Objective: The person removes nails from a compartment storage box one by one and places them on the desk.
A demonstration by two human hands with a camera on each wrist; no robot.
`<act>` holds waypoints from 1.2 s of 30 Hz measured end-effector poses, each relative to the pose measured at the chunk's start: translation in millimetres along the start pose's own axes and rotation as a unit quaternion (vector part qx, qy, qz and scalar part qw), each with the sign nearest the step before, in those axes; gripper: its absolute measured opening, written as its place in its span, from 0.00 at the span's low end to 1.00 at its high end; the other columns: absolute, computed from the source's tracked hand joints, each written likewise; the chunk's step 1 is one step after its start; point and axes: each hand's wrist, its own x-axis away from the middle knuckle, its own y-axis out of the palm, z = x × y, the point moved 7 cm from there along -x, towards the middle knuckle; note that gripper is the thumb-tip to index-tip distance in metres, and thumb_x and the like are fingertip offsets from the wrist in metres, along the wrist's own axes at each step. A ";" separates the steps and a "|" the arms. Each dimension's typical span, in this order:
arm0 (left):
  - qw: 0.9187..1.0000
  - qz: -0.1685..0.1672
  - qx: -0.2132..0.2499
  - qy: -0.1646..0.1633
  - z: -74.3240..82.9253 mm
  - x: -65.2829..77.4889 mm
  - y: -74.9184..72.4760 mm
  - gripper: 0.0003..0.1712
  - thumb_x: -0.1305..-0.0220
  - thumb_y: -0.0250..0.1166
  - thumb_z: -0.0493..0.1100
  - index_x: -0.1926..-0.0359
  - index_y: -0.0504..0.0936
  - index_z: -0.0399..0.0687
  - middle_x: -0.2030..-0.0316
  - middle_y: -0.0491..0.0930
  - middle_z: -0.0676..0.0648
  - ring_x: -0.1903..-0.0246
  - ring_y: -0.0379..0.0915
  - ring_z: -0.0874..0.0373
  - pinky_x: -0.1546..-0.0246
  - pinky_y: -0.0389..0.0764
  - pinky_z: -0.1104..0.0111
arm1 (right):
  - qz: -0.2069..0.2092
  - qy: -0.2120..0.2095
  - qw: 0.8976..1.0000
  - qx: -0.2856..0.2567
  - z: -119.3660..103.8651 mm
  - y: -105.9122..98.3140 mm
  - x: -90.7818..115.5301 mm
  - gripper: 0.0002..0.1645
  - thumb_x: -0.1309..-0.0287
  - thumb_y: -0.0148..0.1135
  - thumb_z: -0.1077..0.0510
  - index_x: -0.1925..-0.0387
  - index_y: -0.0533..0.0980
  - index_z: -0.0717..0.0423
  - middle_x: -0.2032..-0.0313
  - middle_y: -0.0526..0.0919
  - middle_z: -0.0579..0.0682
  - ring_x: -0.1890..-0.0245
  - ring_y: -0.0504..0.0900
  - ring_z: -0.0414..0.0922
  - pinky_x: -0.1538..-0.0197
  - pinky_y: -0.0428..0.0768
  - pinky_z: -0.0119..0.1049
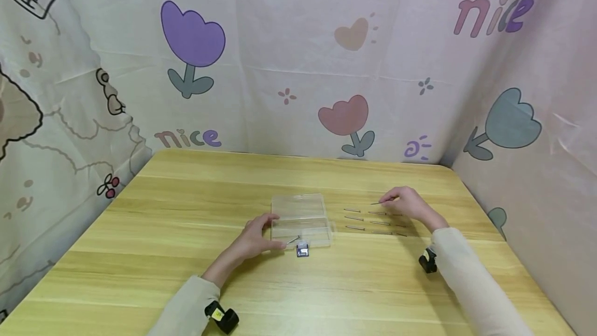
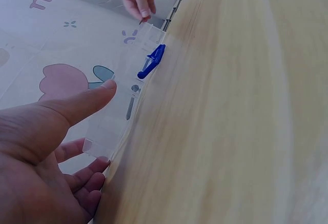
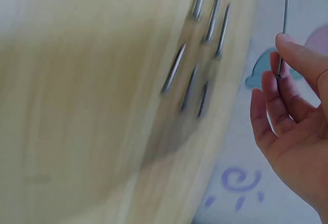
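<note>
A clear plastic box (image 1: 322, 231) stands with its lid (image 1: 297, 206) laid back and a blue latch (image 2: 152, 61) at its front. Inside lies a single nail (image 1: 293, 239). My left hand (image 1: 254, 237) holds the box by its left end, thumb at the front side and fingers toward the back. To the right, my right hand (image 1: 407, 204) pinches another nail (image 3: 285, 21) between thumb and fingers, raised off the table. Beneath and in front of that hand, several nails (image 3: 173, 70) lie in rows on the table.
The wooden table (image 1: 154, 242) runs back to a patterned cloth (image 1: 280, 56) that hangs behind it and along both sides. Black wrist cameras (image 1: 223, 317) are strapped over both sleeves.
</note>
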 end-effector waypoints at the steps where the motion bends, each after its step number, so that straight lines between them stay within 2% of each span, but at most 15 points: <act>1: 1.000 0.000 0.000 0.001 0.0 -0.1 0.0 0.42 0.55 0.79 0.44 0.38 0.72 0.42 0.44 0.72 0.38 0.41 0.61 0.39 0.41 0.65 0.45 | 0.004 0.008 1.000 0.001 5.9 -3.0 2.3 0.06 0.41 0.64 0.65 0.64 0.84 0.63 0.62 0.85 0.57 0.58 0.80 0.54 0.52 0.77 0.52; 9: 1.000 0.000 -0.003 0.005 0.1 0.1 -0.1 0.42 0.55 0.79 0.45 0.38 0.72 0.42 0.45 0.73 0.39 0.43 0.63 0.40 0.43 0.66 0.46 | 0.019 0.027 0.999 0.030 45.6 -23.9 21.1 0.06 0.44 0.67 0.65 0.66 0.85 0.65 0.63 0.86 0.59 0.57 0.81 0.60 0.50 0.75 0.57; 13: 1.000 0.000 -0.003 0.004 -0.5 0.4 -0.1 0.42 0.55 0.79 0.45 0.38 0.72 0.42 0.45 0.73 0.39 0.43 0.63 0.40 0.42 0.66 0.46 | 0.012 0.054 0.998 0.035 61.8 -31.2 30.8 0.06 0.44 0.67 0.65 0.65 0.85 0.65 0.63 0.85 0.61 0.56 0.80 0.63 0.49 0.73 0.59; 16: 1.000 -0.001 -0.001 0.003 -1.1 0.5 0.1 0.42 0.55 0.79 0.45 0.38 0.72 0.42 0.45 0.72 0.39 0.42 0.63 0.40 0.42 0.66 0.46 | 0.011 0.074 0.997 0.025 75.0 -35.1 35.9 0.07 0.45 0.68 0.64 0.65 0.85 0.65 0.62 0.85 0.62 0.55 0.79 0.63 0.48 0.71 0.60; 19: 1.000 -0.002 0.001 0.003 -1.3 0.4 0.3 0.42 0.55 0.79 0.45 0.38 0.72 0.42 0.45 0.72 0.39 0.43 0.63 0.40 0.42 0.66 0.46 | 0.016 0.068 0.997 0.012 84.9 -38.7 39.4 0.07 0.47 0.69 0.62 0.67 0.85 0.64 0.64 0.86 0.60 0.57 0.80 0.63 0.49 0.72 0.61; 20: 1.000 -0.002 0.000 0.003 -1.2 0.3 0.4 0.42 0.55 0.79 0.45 0.38 0.72 0.42 0.45 0.72 0.39 0.43 0.63 0.41 0.42 0.66 0.46 | 0.020 0.058 0.998 0.008 87.2 -40.1 40.4 0.06 0.47 0.70 0.62 0.68 0.86 0.62 0.65 0.86 0.59 0.59 0.81 0.61 0.51 0.74 0.56; 23: 1.000 -0.002 0.000 0.003 -1.0 0.3 0.3 0.42 0.55 0.79 0.45 0.38 0.72 0.43 0.45 0.72 0.39 0.43 0.63 0.41 0.43 0.66 0.45 | 0.021 0.051 0.998 0.006 93.4 -41.6 43.4 0.06 0.49 0.71 0.61 0.69 0.86 0.61 0.67 0.86 0.57 0.60 0.81 0.60 0.52 0.74 0.56; 26: 1.000 -0.002 -0.003 0.004 -0.6 0.3 0.3 0.42 0.55 0.79 0.45 0.38 0.72 0.43 0.44 0.72 0.39 0.42 0.63 0.40 0.42 0.66 0.45 | 0.015 0.067 0.998 0.010 99.1 -39.9 46.3 0.06 0.48 0.70 0.62 0.69 0.86 0.62 0.66 0.86 0.58 0.58 0.81 0.60 0.50 0.73 0.56; 27: 1.000 -0.002 -0.004 0.004 -0.6 0.2 0.4 0.42 0.55 0.79 0.45 0.38 0.72 0.43 0.44 0.73 0.39 0.42 0.63 0.40 0.42 0.66 0.45 | 0.011 0.083 0.996 0.012 101.1 -38.3 47.5 0.07 0.48 0.70 0.63 0.68 0.85 0.64 0.65 0.86 0.59 0.56 0.80 0.62 0.48 0.71 0.60; 31: 1.000 -0.001 -0.006 0.006 0.2 0.1 0.0 0.42 0.55 0.79 0.45 0.38 0.72 0.43 0.44 0.73 0.39 0.42 0.63 0.40 0.42 0.66 0.45 | 0.006 0.107 0.994 0.019 105.3 -35.6 49.9 0.07 0.45 0.68 0.65 0.66 0.85 0.67 0.63 0.85 0.61 0.55 0.79 0.61 0.49 0.72 0.58; 36: 1.000 -0.001 -0.005 0.007 0.0 0.2 -0.3 0.42 0.55 0.79 0.45 0.38 0.72 0.42 0.44 0.72 0.39 0.41 0.62 0.40 0.42 0.65 0.45 | 0.005 0.110 0.994 0.017 107.6 -34.5 48.4 0.07 0.45 0.67 0.65 0.65 0.84 0.68 0.62 0.85 0.62 0.55 0.79 0.62 0.49 0.73 0.56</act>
